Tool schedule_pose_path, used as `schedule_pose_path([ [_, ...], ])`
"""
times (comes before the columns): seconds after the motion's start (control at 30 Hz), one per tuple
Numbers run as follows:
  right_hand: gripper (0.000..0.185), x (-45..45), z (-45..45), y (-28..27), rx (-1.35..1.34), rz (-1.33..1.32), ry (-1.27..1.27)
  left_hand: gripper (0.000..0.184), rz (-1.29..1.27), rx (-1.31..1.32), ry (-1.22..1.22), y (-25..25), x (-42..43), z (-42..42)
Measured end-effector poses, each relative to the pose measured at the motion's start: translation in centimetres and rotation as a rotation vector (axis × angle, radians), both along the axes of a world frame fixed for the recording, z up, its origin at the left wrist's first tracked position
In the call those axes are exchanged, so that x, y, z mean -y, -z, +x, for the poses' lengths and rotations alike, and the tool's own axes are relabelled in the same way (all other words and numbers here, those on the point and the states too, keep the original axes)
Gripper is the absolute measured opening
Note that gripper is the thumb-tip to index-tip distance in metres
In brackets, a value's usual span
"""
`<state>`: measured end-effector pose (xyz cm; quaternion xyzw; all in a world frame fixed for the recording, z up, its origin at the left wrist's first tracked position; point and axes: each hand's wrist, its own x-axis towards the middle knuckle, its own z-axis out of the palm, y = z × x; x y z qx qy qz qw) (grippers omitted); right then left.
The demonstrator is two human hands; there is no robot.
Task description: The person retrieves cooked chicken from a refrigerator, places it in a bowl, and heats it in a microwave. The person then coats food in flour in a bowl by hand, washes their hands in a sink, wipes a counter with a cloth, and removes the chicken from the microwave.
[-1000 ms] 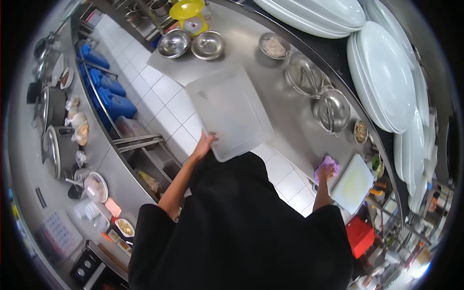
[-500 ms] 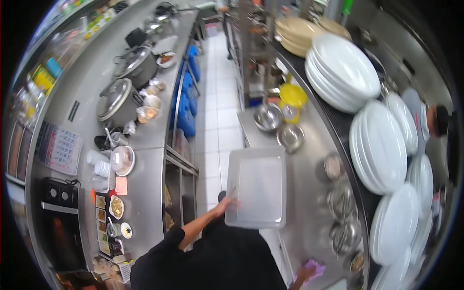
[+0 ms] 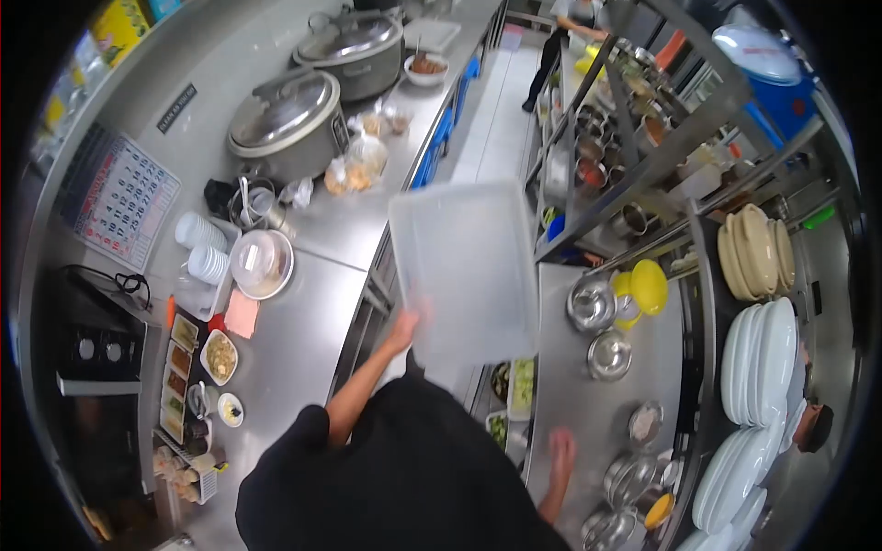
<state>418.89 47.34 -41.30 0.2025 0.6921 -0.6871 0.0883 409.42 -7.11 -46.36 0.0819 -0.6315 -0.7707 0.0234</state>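
My left hand grips the near left edge of a translucent plastic bin, its fingertips showing through the wall. The bin is tilted in the air over the aisle, and nothing can be made out inside it. Over the steel counter on the right is my right hand, slightly blurred, fingers stretched out and holding nothing visible. Closest to it is a white tray of chopped greens below the counter edge. Steel bowls stand to its right.
Along the left counter stand two lidded cookers, a covered plate and small food dishes. Stacked white plates fill a shelf on the right. A metal rack stands ahead, and another person is far down the aisle.
The view has turned, and the bin now stands higher and more tilted in my left hand. My right hand has moved forward over the counter; the purple cloth it held no longer shows.
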Motion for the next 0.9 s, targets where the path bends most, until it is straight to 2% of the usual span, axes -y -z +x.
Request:
schedule_pose_path([
  [0.07,0.046,12.8,-8.9,-8.1,0.014,0.072,-0.282,0.065,-0.163,0.019,-0.037,-2.4,2.3,-3.4],
  [0.1,0.051,17.0,-12.9,-9.0,-0.016,-0.005,-0.434,0.067,-0.178,0.02,-0.045,-3.9,3.2,-5.6],
  [0.17,0.055,24.4,-18.8,-11.3,0.065,-0.342,-0.599,0.07,-0.206,0.021,-0.059,-7.6,4.3,-9.4],
  [0.23,0.057,29.6,-24.1,-10.1,0.109,-0.452,-0.667,0.069,-0.215,0.007,-0.093,-10.5,4.6,-13.2],
  [0.27,0.055,32.0,-26.5,-9.6,0.139,-0.465,-0.614,0.068,-0.22,-0.004,-0.113,-11.8,5.0,-15.2],
  [0.37,0.048,36.7,-34.6,-7.5,0.187,-0.486,-0.495,0.088,-0.181,-0.079,0.003,-14.9,7.0,-21.3],
  [0.47,0.038,39.0,-42.9,-5.2,0.154,-0.479,-0.416,0.089,-0.167,-0.158,0.055,-13.1,9.9,-30.3],
  [0.57,0.039,42.5,-52.5,-6.0,0.108,-0.459,-0.334,0.086,-0.069,-0.174,0.137,-14.7,14.2,-39.6],
  [0.67,0.038,45.7,-62.9,-9.0,0.097,-0.425,-0.381,0.077,0.204,-0.104,0.055,-14.8,17.8,-48.5],
  [0.77,0.027,50.2,-75.1,-8.8,0.111,-0.462,-0.34,0.07,0.265,-0.033,-0.06,-14.3,22.0,-58.4],
  [0.8,0.027,52.0,-79.3,-9.8,0.116,-0.468,-0.343,0.062,0.273,0.049,-0.135,-13.0,23.5,-61.1],
  [0.9,0.026,57.5,-90.2,-11.7,0.144,-0.51,-0.353,0.058,0.217,0.247,-0.202,-12.3,27.0,-66.9],
])
